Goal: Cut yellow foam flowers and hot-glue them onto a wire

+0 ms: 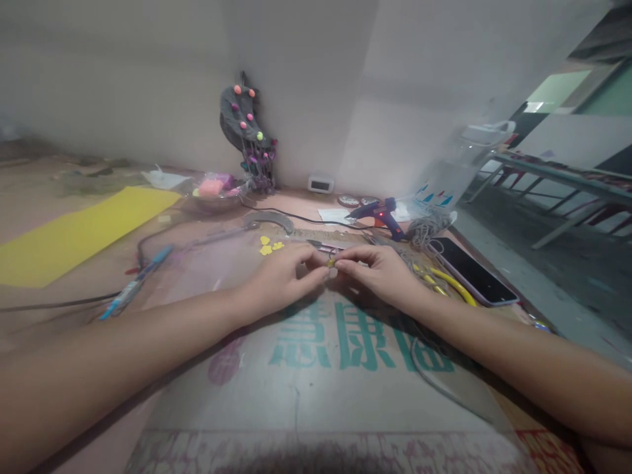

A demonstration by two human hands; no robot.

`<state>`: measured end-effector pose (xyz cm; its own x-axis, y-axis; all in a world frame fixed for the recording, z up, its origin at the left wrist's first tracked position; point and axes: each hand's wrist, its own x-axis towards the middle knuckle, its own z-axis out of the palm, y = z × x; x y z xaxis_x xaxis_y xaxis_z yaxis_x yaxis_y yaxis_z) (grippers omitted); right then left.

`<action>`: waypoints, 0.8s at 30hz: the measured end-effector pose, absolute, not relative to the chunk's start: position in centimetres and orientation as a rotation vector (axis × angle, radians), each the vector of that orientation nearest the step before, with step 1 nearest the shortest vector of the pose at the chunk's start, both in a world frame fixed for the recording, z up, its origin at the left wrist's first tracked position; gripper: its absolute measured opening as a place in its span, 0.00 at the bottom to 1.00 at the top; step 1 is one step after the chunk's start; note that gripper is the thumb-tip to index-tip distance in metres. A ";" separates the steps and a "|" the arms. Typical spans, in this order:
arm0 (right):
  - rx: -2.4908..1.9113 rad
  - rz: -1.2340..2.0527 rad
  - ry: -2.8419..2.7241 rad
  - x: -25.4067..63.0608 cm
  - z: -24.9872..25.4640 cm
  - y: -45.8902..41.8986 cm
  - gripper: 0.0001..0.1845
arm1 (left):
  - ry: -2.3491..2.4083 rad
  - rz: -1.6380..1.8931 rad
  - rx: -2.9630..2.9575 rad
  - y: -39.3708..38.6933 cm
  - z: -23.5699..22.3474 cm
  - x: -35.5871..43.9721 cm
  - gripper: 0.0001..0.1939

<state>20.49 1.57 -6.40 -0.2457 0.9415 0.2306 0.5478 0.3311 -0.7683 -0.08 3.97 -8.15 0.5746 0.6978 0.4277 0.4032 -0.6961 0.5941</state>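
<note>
Sheeting (296, 408) covers the near part of the counter (111, 428), with a reddish pattern along its closest edge and large teal Chinese characters (365, 337) beyond it; the right forearm partly hides the last one, and blur keeps me from reading the row surely. Above the characters, the left hand (281, 276) and right hand (390, 273) meet, thumbs and forefingers pinching a small yellow piece (330, 263) between them. Its exact shape is too small to tell.

To the left lies a blue marker (137, 283), any lettering on it unreadable; to the right, yellow-handled tools (454, 284) sit near a dark-screened phone (476, 271). Just beyond the left hand are yellow cutouts (266, 247), then a grey curved piece (269, 221). A long yellow sheet (83, 237) stretches over the left side.

Farther back, a glue gun (382, 214) shows a lit red light, with grey yarn (429, 227) beside it. Clear packaging (214, 191) holds pink and purple material. Near the wall (306, 85) stands a small white device (321, 184), its dark display illegible. A grey crescent (237, 118) with coloured balls is against the wall, and a long table (557, 172) stands off to the far right.
</note>
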 end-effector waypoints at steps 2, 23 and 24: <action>-1.259 0.746 -1.927 20.4 -6.5 1.6 0.12 | 0.836 0.868 2.444 4.0 -8.3 -0.1 0.10; -1.164 0.837 -1.984 20.3 -6.4 1.2 0.07 | 0.885 1.014 2.357 4.8 -9.1 -0.4 0.13; -1.162 0.846 -1.993 20.3 -6.4 1.2 0.07 | 0.845 1.034 2.366 4.9 -9.1 -0.4 0.17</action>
<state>20.34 1.18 -6.37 -0.3775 0.8985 0.2241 0.4630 0.3927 -0.7946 -0.36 4.89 -9.12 0.5385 0.6744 0.5052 0.3605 -0.7263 0.5852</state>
